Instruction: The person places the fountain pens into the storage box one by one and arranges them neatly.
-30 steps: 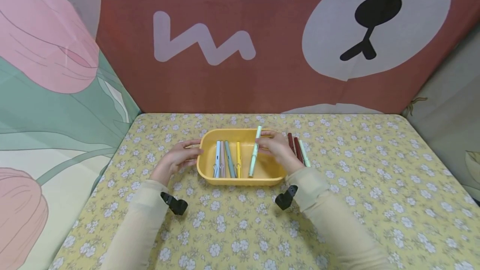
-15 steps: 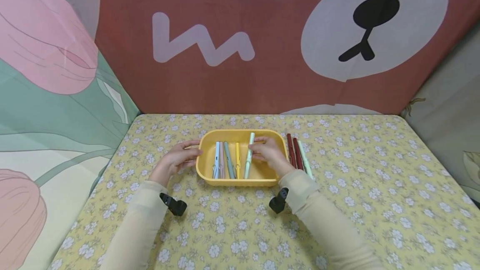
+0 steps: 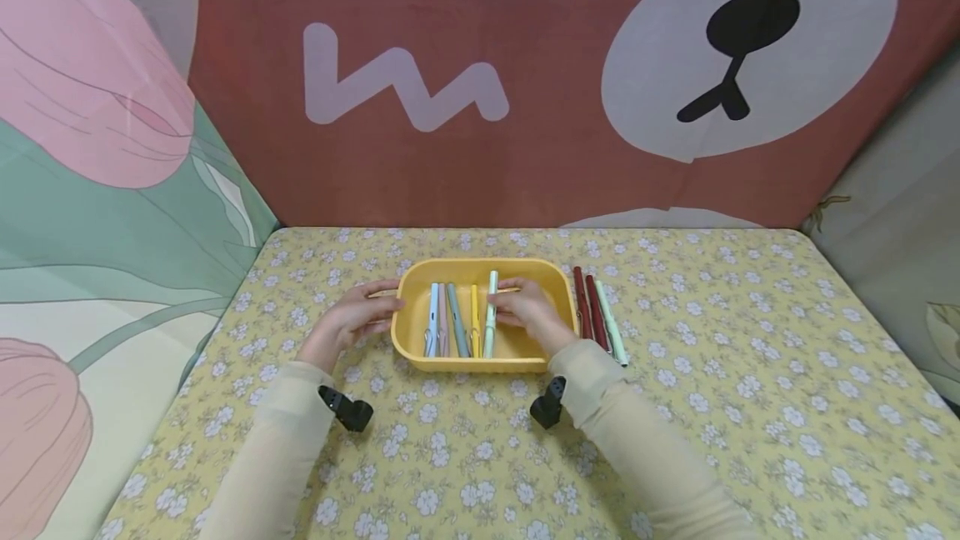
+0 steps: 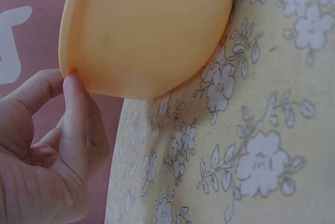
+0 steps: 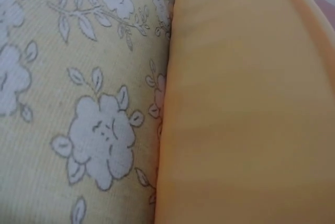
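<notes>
My left hand (image 3: 351,319) pinches the left rim of a yellow plastic tray (image 3: 480,366) between thumb and fingers; the left wrist view shows this grip on the tray wall (image 4: 152,35) up close. Inside the tray, my right hand (image 3: 528,311) pinches a mint-green pen (image 3: 490,323) near its upper half. That pen stands just right of a yellow pen (image 3: 475,319). Farther left lie a grey-green pen (image 3: 457,323), a mauve pen (image 3: 443,323) and a light blue pen (image 3: 432,315), side by side. Only the tray's outer wall (image 5: 251,109) shows in the right wrist view; the hand is outside it.
Two dark red pens (image 3: 587,307) and another mint-green pen (image 3: 611,323) lie on the table just right of the tray. A yellow flowered cloth (image 3: 480,457) covers the table. A printed reddish-brown backdrop (image 3: 420,182) rises behind its far edge.
My right hand has moved left and slightly down with the mint-green pen, bringing it close beside the yellow pen and more upright. The left hand has stayed on the rim.
</notes>
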`<state>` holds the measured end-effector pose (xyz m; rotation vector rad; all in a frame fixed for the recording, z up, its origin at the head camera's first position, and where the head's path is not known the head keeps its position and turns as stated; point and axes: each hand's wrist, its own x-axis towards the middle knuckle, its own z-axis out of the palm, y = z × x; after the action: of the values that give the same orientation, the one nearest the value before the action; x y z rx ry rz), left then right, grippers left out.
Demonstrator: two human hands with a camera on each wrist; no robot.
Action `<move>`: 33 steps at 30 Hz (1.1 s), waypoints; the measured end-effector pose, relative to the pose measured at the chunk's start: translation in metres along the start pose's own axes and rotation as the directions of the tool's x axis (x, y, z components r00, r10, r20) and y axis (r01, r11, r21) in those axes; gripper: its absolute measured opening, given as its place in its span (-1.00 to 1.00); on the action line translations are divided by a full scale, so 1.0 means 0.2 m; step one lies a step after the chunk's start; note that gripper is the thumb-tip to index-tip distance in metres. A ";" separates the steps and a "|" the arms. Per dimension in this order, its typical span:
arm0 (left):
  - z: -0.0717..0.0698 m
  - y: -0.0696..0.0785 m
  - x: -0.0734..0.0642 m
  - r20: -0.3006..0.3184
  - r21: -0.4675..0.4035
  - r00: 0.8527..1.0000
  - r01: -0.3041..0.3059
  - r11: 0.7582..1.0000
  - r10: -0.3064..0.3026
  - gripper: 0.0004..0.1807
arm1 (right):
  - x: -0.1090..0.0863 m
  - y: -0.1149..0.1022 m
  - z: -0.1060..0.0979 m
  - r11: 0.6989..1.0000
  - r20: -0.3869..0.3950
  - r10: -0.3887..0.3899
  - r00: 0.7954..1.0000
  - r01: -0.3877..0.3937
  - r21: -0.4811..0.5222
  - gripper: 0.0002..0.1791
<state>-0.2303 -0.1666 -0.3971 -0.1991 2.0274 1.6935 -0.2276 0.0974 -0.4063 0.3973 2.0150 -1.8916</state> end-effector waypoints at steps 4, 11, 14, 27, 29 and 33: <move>0.00 0.00 0.00 -0.001 -0.002 1.000 0.001 1.000 -0.001 -0.30 | 0.00 0.00 0.00 1.000 0.007 0.009 1.000 -0.009 -0.009 -0.52; 0.00 0.01 0.00 0.007 -0.013 1.000 0.010 1.000 -0.010 -0.31 | 0.01 0.01 0.00 1.000 0.022 0.023 1.000 -0.022 -0.014 -0.52; 0.00 0.01 0.00 0.010 -0.015 1.000 0.011 1.000 -0.011 -0.31 | 0.02 0.01 0.00 0.999 0.020 0.024 1.000 -0.023 -0.022 -0.52; -0.01 0.01 0.00 0.013 -0.010 1.000 0.003 1.000 -0.003 -0.31 | 0.03 0.03 0.02 0.994 0.052 0.009 0.999 -0.003 -0.113 -0.47; 0.00 0.01 0.00 0.010 -0.007 1.000 0.001 1.000 -0.001 -0.32 | 0.02 0.03 0.02 0.990 0.056 0.006 0.998 0.002 -0.138 -0.46; 0.00 0.01 -0.01 0.011 -0.005 1.000 -0.005 1.000 0.005 -0.32 | 0.01 0.03 0.02 0.981 0.060 0.000 0.998 0.011 -0.195 -0.47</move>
<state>-0.2299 -0.1668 -0.3956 -0.1863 2.0178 1.6990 -0.2276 0.0946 -0.4125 0.2797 2.1383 -1.6681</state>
